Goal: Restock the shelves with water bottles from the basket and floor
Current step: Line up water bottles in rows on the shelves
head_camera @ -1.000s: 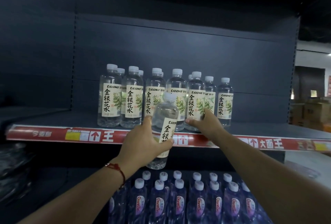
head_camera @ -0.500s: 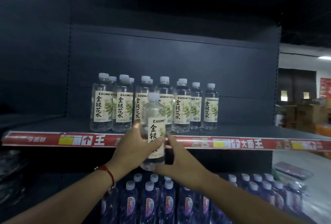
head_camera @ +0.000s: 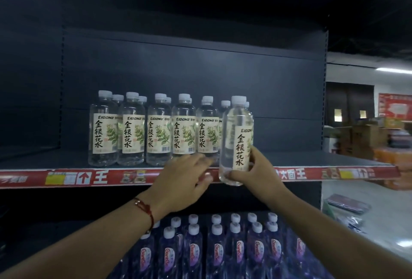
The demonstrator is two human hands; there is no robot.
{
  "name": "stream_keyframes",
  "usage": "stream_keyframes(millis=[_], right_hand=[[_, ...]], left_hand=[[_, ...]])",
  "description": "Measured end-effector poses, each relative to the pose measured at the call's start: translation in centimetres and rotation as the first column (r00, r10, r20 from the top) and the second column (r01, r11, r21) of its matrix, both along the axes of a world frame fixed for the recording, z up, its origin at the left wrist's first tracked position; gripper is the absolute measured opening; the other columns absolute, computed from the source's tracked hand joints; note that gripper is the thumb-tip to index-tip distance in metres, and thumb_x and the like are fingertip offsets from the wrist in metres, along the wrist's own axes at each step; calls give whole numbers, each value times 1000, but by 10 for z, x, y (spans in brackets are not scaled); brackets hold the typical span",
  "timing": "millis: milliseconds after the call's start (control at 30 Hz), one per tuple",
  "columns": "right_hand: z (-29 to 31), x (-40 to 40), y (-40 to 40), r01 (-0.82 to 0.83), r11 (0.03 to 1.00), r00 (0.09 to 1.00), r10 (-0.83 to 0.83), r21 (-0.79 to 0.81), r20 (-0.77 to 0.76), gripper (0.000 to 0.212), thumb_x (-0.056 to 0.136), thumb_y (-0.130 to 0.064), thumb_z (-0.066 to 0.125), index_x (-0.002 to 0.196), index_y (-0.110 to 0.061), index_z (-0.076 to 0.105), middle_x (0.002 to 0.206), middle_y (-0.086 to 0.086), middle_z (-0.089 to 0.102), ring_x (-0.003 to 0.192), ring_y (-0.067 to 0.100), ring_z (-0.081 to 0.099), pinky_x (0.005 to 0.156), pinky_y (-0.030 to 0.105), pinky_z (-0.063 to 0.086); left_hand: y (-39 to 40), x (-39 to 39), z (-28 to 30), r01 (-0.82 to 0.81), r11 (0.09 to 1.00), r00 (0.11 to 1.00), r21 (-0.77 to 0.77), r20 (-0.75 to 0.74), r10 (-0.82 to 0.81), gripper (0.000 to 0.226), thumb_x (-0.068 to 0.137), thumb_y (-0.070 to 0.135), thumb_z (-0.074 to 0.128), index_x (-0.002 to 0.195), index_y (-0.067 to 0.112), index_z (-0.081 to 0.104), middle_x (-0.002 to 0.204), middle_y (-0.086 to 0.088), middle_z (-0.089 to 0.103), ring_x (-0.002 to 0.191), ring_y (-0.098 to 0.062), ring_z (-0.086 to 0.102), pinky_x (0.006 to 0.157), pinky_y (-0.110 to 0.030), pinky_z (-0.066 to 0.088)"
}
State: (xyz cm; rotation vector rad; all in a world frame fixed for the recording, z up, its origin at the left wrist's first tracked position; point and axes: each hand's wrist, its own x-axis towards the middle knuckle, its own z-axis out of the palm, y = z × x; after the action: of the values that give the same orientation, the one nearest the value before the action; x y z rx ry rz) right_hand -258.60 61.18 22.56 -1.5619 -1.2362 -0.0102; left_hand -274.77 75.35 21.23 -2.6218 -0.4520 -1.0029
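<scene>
My right hand (head_camera: 252, 172) grips a clear water bottle (head_camera: 237, 131) with a white cap and cream label, held upright in front of the dark shelf's red price strip (head_camera: 89, 177). It sits at the right end of a row of matching bottles (head_camera: 156, 131) that stand on the shelf, two deep. My left hand (head_camera: 182, 180) is just left of the held bottle, fingers spread and loose, holding nothing, in front of the shelf edge. A red cord is round my left wrist.
Below the shelf stand several blue-labelled bottles (head_camera: 214, 247) with white caps. The shelf (head_camera: 323, 158) to the right of the row is bare. Cardboard boxes (head_camera: 365, 138) and wrapped packs (head_camera: 350, 202) lie on the floor at the right.
The bottle passed from my left hand to my right and moved right and up to the row's end. My left hand let go and now hangs loose.
</scene>
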Motion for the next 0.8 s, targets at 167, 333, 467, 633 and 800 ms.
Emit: stream_keyframes(millis=[167, 333, 467, 633, 800], right_hand=[[16, 32, 25, 79, 996, 995, -76, 46, -68, 54, 68, -20, 87, 112, -24, 56, 99, -8, 72, 86, 7, 70, 78, 33, 61], [26, 50, 58, 109, 994, 992, -108, 9, -62, 72, 61, -33, 90, 119, -19, 52, 102, -10, 69, 92, 9, 66, 84, 33, 55], [20, 57, 75, 141, 989, 990, -141, -44, 4, 41, 74, -20, 85, 92, -30, 51, 89, -11, 67, 79, 1, 63, 69, 21, 51], [14, 58, 89, 209, 977, 978, -209, -38, 15, 60, 69, -35, 88, 110, -30, 44, 97, -11, 68, 87, 7, 66, 72, 28, 52], [10, 51, 95, 293, 955, 955, -291, -38, 51, 98, 69, -46, 85, 146, -18, 31, 128, 2, 59, 113, 21, 57, 87, 37, 48]], left_hand=[[32, 10, -29, -112, 971, 973, 212, -177, 151, 57, 86, 52, 63, 136, 25, 58, 135, -6, 60, 120, -27, 57, 95, -47, 51], [33, 19, -34, -114, 970, 986, 214, -97, 137, 52, 84, 53, 55, 128, 27, 62, 131, -9, 62, 114, -28, 59, 87, -49, 50], [39, 21, -38, -116, 973, 988, 197, -75, 133, 52, 82, 53, 55, 126, 29, 65, 130, -7, 63, 114, -28, 59, 87, -49, 48], [43, 26, -42, -87, 980, 996, 176, -20, 92, 50, 80, 52, 57, 124, 29, 67, 129, -6, 63, 113, -27, 58, 88, -47, 45], [45, 26, -45, -82, 980, 997, 182, 1, 83, 51, 80, 52, 58, 125, 28, 68, 129, -6, 63, 112, -27, 58, 88, -48, 45]])
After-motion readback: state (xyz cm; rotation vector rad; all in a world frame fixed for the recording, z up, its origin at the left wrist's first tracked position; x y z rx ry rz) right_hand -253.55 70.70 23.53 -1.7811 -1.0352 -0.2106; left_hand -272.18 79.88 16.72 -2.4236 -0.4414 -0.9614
